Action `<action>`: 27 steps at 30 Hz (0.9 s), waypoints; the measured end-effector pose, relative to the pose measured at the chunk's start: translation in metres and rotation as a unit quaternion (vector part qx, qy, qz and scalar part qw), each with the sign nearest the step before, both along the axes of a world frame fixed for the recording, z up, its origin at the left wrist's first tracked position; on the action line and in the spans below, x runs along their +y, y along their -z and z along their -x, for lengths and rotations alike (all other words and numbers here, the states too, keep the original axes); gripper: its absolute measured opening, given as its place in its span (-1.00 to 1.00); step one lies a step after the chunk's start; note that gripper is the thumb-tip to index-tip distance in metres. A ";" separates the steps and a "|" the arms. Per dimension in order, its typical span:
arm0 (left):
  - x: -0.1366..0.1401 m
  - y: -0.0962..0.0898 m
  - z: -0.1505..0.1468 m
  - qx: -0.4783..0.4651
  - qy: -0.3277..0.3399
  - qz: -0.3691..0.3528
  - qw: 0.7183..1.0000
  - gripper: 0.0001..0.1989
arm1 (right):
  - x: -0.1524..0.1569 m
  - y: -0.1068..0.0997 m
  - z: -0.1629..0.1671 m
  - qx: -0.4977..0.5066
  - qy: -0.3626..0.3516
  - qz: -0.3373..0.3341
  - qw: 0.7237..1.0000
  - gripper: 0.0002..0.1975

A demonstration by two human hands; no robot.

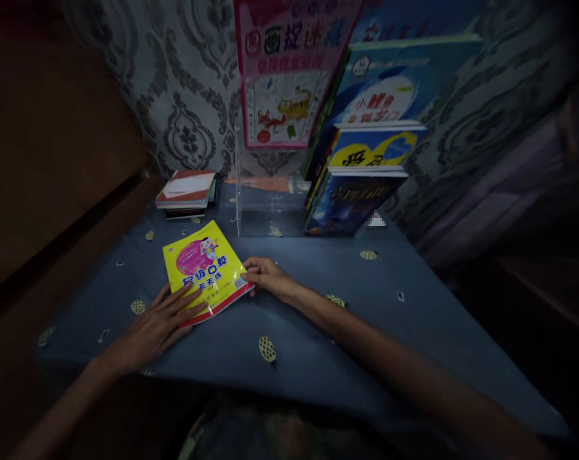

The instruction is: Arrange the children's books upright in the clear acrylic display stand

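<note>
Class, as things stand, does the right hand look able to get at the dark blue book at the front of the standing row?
Probably yes: only patterned tablecloth shows between the right hand and the dark blue book. The hand may have to release the yellow book it grips.

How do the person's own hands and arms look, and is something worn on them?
Both the left hand and the right hand are bare, without gloves. The left forearm and right forearm show no sleeve, watch or bracelet. Fine details are too dim to tell.
</note>
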State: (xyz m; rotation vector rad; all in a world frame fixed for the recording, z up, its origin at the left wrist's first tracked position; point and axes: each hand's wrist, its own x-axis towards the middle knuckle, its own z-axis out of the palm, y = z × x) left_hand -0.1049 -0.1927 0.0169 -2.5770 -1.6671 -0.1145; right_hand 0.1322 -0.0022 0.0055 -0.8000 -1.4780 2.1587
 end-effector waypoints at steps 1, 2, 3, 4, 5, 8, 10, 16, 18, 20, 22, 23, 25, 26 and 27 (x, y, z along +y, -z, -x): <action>-0.002 -0.005 -0.004 -0.002 0.004 0.017 1.000 -0.52 | -0.007 0.000 -0.013 0.001 -0.014 0.001 1.000 -0.73; -0.004 -0.009 -0.007 -0.003 0.010 0.033 0.999 -0.50 | -0.013 -0.001 -0.026 -0.001 -0.028 0.002 1.000 -0.72; -0.005 -0.012 -0.010 -0.003 0.017 0.047 0.999 -0.49 | -0.018 -0.002 -0.038 -0.007 -0.041 0.005 0.999 -0.73; -0.005 -0.014 -0.013 -0.005 0.025 0.054 0.998 -0.48 | -0.022 -0.003 -0.049 -0.015 -0.052 0.010 0.999 -0.75; -0.005 -0.014 -0.015 -0.006 0.031 0.057 0.998 -0.48 | -0.025 -0.004 -0.059 -0.024 -0.060 0.014 0.998 -0.79; 0.000 -0.009 -0.028 -0.007 0.033 0.039 0.999 -0.48 | -0.027 -0.005 -0.078 -0.041 -0.071 0.015 0.997 -0.89; 0.008 -0.003 -0.044 -0.005 0.018 0.012 1.000 -0.48 | -0.024 -0.003 -0.083 -0.044 -0.075 -0.007 0.996 -0.94; 0.043 0.012 -0.108 0.011 -0.014 -0.062 0.998 -0.48 | -0.012 0.011 -0.080 -0.018 -0.010 -0.169 0.985 -0.96; 0.050 0.014 -0.121 0.020 -0.014 -0.084 0.996 -0.51 | -0.010 0.014 -0.081 -0.009 0.024 -0.208 0.978 -0.96; 0.054 0.014 -0.127 0.030 -0.007 -0.100 0.994 -0.58 | -0.010 0.015 -0.084 -0.007 0.038 -0.241 0.970 -0.94; 0.052 0.012 -0.130 0.040 0.005 -0.109 0.993 -0.62 | -0.012 0.015 -0.088 -0.014 0.040 -0.278 0.960 -0.91; 0.050 0.010 -0.131 0.045 0.013 -0.112 0.993 -0.63 | -0.013 0.014 -0.091 -0.020 0.038 -0.296 0.954 -0.89; 0.043 0.006 -0.133 0.052 0.026 -0.116 0.992 -0.64 | -0.016 0.011 -0.095 -0.031 0.033 -0.329 0.943 -0.86; 0.039 0.005 -0.134 0.053 0.030 -0.118 0.991 -0.64 | -0.018 0.010 -0.096 -0.036 0.028 -0.344 0.938 -0.86; 0.035 0.004 -0.134 0.052 0.034 -0.120 0.991 -0.64 | -0.020 0.009 -0.098 -0.041 0.021 -0.360 0.932 -0.86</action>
